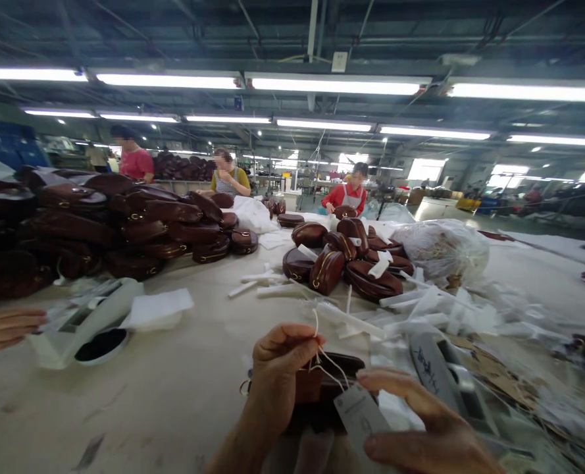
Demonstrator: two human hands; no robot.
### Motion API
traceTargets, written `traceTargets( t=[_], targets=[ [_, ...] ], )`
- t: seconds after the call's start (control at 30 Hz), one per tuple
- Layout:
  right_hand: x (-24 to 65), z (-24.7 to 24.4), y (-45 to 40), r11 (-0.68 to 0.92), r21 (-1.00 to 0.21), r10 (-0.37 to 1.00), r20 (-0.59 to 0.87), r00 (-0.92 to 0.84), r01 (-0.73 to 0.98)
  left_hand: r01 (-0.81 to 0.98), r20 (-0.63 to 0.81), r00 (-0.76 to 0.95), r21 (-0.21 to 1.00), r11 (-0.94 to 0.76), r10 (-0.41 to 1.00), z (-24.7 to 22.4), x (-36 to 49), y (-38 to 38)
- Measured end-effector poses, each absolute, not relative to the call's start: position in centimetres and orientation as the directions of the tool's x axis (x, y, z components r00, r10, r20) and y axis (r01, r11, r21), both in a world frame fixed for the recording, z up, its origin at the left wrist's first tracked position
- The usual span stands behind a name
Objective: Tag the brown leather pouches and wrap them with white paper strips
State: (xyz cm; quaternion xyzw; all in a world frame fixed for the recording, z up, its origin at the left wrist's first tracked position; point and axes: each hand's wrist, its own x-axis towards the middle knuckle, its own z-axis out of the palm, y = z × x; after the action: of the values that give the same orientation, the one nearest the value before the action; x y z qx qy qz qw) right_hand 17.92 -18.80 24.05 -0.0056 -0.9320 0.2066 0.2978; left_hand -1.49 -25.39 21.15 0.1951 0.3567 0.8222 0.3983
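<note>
Pale, wide bench (174, 408): flat, a bit smudged, good for resting soft stuff on.
Big heap of dark brown leather bags (174, 212): over to the left, piled several deep; best lifted one at a time from the top, guessing a slide otherwise.
Dark brown leather bag (308, 387): right in front, below both hands and partly hidden by them; probably light to middling, soft-walled with some give, smooth enough to slip a little. Better to cup around the sides than pinch by one edge.
Right hand (423, 428): half open around the tag's right side, thumb over the lower part; too hard to tell how firmly gripped.
Left hand (272, 375): closed at the fingertips, pinching the string above the bag.
Rectangular white card tag (358, 411): over the bag's right side, between the left hand and the right hand, tilted; near weightless, stiffish but easily creased, so best taken flat by the edges or lower part, nowhere near the string end.
Thin white looped string (316, 322): running from the left fingertips down to the tag's top; limp, fiddly, likely to tangle or twist. Fingertip pinch only, with a gentle pull, honestly.
</note>
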Motion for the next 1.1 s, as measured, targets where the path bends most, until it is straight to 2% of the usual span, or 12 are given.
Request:
traceTargets(
  t=[0.07, 0.13, 0.27, 0.37, 0.47, 0.67, 0.77, 0.93, 1.1],
  targets=[
    [17.5, 21.9, -18.5, 0.913, -0.400, 0.216, 0.644, -0.734, -0.083, -0.461, 0.074, -0.650, 0.752, -0.471, 0.756, 21.8, -1.7, -25.6],
    [16.7, 19.9, -18.3, 0.882, -0.454, 0.269, 0.708, -0.653, -0.129, -0.428, 0.101, -0.677, 0.751, -0.502, 0.729, 22.5, -2.0, -25.8],
    [14.6, 17.9, -18.7, 0.798, -0.548, 0.330, 0.746, -0.578, -0.252, -0.415, 0.129, -0.692, 0.733, -0.539, 0.710, 23.6, -2.4, -26.1],
    [13.1, 17.5, -19.4, 0.666, -0.684, 0.476, 0.696, -0.538, -0.297, -0.414, 0.151, -0.699, 0.711, -0.568, 0.699, 24.3, -2.6, -26.2],
    [11.9, 17.2, -20.1, 0.505, -0.777, 0.560, 0.626, -0.543, -0.375, -0.423, 0.162, -0.691, 0.699, -0.577, 0.704, 24.7, -2.6, -26.2],
    [10.2, 17.1, -20.8, 0.213, -0.816, 0.521, 0.560, -0.644, -0.538, -0.459, 0.138, -0.639, 0.722, -0.518, 0.757, 25.4, -1.9, -26.6],
    [9.7, 16.9, -21.1, 0.091, -0.805, 0.544, 0.533, -0.648, -0.586, -0.474, 0.131, -0.633, 0.714, -0.516, 0.763, 25.5, -1.7, -26.6],
    [9.8, 15.8, -21.2, 0.180, -0.805, 0.622, 0.538, -0.569, -0.565, -0.430, 0.158, -0.684, 0.700, -0.569, 0.712, 25.2, -1.7, -26.3],
    [11.3, 15.7, -21.3, 0.277, -0.803, 0.586, 0.576, -0.570, -0.527, -0.296, 0.224, -0.777, 0.694, -0.656, 0.588, 25.3, -2.3, -26.2]
  ],
)
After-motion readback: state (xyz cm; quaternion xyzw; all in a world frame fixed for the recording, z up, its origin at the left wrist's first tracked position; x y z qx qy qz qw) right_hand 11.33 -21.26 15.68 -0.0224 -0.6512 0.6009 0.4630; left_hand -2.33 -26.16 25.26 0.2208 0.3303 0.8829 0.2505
